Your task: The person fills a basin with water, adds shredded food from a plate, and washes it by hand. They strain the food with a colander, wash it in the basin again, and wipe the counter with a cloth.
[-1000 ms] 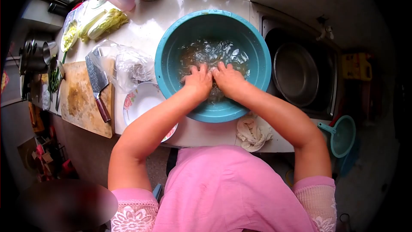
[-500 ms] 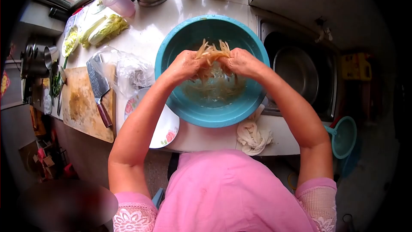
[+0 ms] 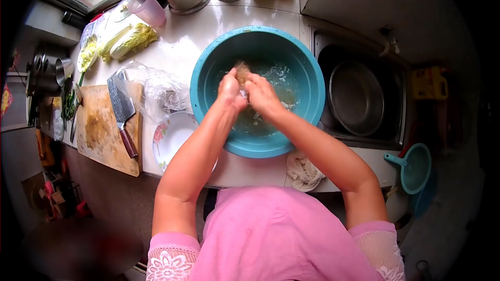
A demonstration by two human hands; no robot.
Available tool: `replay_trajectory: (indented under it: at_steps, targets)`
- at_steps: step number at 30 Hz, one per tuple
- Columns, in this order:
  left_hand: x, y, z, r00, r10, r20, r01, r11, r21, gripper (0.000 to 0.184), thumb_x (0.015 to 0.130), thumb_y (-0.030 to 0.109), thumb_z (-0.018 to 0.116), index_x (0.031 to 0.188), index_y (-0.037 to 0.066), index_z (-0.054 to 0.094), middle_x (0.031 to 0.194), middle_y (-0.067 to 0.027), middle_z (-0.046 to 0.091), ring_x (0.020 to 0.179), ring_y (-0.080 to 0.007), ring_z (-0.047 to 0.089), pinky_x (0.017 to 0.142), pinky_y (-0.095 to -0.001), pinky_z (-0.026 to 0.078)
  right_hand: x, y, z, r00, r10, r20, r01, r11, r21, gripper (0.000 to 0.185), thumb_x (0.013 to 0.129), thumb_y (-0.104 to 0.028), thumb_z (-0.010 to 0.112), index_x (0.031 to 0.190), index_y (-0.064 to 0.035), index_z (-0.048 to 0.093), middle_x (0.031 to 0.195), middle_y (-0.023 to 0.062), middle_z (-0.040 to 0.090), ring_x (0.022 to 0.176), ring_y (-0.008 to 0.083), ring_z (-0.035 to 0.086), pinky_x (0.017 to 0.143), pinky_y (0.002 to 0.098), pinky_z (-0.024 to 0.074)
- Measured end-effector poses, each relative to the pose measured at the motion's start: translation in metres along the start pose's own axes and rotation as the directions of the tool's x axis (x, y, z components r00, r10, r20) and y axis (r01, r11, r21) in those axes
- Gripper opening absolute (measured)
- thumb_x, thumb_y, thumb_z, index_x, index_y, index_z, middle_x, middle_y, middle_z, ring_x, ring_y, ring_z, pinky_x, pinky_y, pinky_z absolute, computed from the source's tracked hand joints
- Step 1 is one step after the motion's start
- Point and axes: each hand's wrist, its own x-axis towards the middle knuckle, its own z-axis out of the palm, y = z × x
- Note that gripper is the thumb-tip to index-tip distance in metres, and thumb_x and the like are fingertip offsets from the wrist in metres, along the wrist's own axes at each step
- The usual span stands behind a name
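Note:
Inside a round teal basin with water in it, my two hands are pressed close together. My left hand and my right hand are closed around one clump of pale brown strips, whose top pokes out between the fingers. The strips are blurred and I cannot tell their exact kind. Much of the clump is hidden by the hands. Splashes and bubbles show on the water to the right of them.
To the left lie a cleaver on a wooden cutting board, a plastic bag and a flowered plate. Cabbage lies behind. A metal bowl sits in the sink at right; a cloth lies in front.
My hands have come together and moved left within the basin. The strips, spread between both hands before, are now gathered into a compact clump.

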Motion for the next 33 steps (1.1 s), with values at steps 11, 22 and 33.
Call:
replay_trajectory:
  at_steps: [11,22,33]
  targets:
    - [-0.039,-0.020,0.026,0.976,0.135,0.169,-0.152,0.984,0.091,0.049,0.090,0.046,0.025,0.099,0.006,0.052,0.093,-0.0079,0.056,0.086,-0.0203,0.052,0.080,-0.0322,0.043,-0.003,0.007,0.011,0.982,-0.079,-0.169,0.121,0.960,0.254,0.045,0.089,-0.026,0.032,0.122,0.0028,0.039,0.123,0.0208,0.041,0.114,0.0316,0.039,0.098,0.0344,0.0266]
    - [-0.083,0.000,0.018,0.983,0.166,-0.083,-0.120,0.909,0.398,0.039,0.090,0.032,0.038,0.111,0.001,0.047,0.107,-0.0113,0.052,0.100,-0.0224,0.050,0.087,-0.0367,0.040,0.026,0.015,-0.063,0.991,0.127,0.044,-0.068,0.756,-0.651,0.053,0.078,-0.030,0.053,0.121,-0.0025,0.040,0.123,0.0240,0.035,0.108,0.0412,0.041,0.093,0.0446,0.0342]
    - [-0.028,-0.027,-0.026,0.986,0.018,-0.164,-0.018,1.000,-0.004,0.036,0.091,0.030,0.031,0.103,0.001,0.050,0.098,-0.0142,0.056,0.089,-0.0292,0.055,0.082,-0.0426,0.043,-0.037,0.023,0.008,0.976,0.162,0.148,-0.150,0.985,-0.089,0.030,0.083,-0.021,0.044,0.101,0.0016,0.055,0.102,0.0161,0.054,0.095,0.0239,0.052,0.082,0.0323,0.0405]
